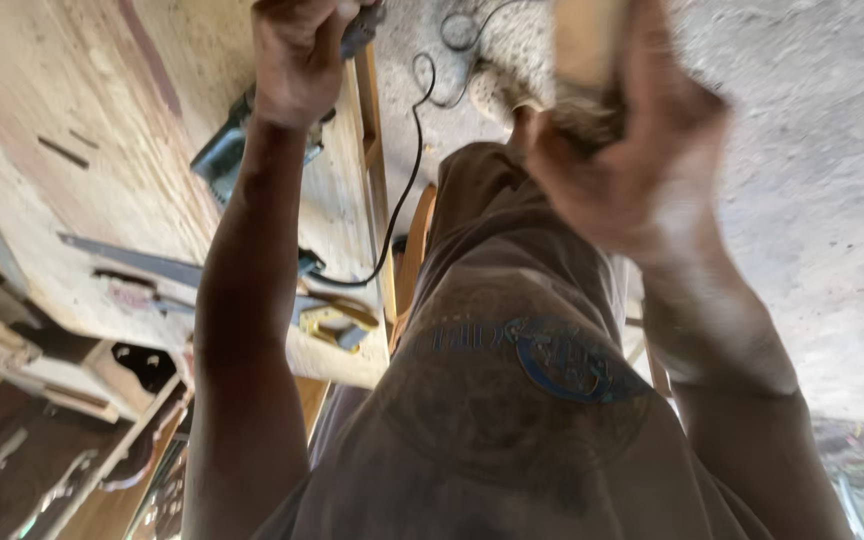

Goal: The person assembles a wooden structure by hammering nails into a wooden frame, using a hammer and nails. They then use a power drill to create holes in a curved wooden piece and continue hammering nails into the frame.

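Observation:
My left hand [297, 60] is closed around the grip of a grey-green power tool [220, 152] that rests on a plywood bench top [102, 110]. The tool's black cable [404, 190] runs off the bench edge toward the floor. My right hand [632, 160] is raised over the floor to the right of the bench, blurred, with its fingers wrapped around a pale wooden block [587, 40]. My brown shirt [512, 400] fills the lower middle of the view.
A handsaw [132, 262] with a yellow handle [337, 322] lies on the bench near its front edge. Wooden offcuts and slats [72, 400] sit under the bench at lower left. Rough concrete floor [812, 200] spreads to the right; my shoe [500, 85] stands on it.

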